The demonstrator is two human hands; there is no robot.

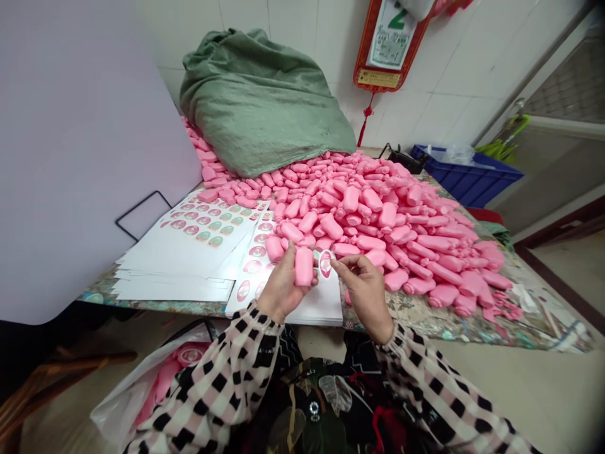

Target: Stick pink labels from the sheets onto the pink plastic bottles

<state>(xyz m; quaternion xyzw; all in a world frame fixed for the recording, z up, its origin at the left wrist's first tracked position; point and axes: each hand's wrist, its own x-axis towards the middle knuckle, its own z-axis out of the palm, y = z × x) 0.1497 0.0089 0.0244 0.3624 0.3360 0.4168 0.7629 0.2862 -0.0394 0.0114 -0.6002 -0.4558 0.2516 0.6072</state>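
"Leaf-printed dark clothing [326,403] is nearest the camera, between two checkered sleeves [217,378]. What are the hands doing?"

"Left hand [278,290] is curled round a pink bottle [303,267], thumb along one side, fingertips at the other. Right hand [366,290] pinches an oval sticker [325,263] by its edge, just beside the bottle."

"How does the bottle look?"

"Smooth, plain pink, with rounded corners; the face I see is bare. It's held up over white sheets [326,306]. The left hand hides its back, and I can't make out its neck. The sticker is pink with a white border and a pale figure; any lettering is too small to read."

"And further out?"

"The sheets carry more pink ovals, partly covered by the left hand. A second stack [174,277], with pink and green stickers, lies left of them on the stained desk [406,325]. Beyond, pink bottles are heaped [411,233], overlapping so much that most show only in part."

"What's at the back?"

"A green sack [265,101] over the heap, hiding whatever is beneath. The wall calendar [390,38] is cut off at the top. Down at the left, a white bag [118,403] of pink items is partly behind a sleeve."
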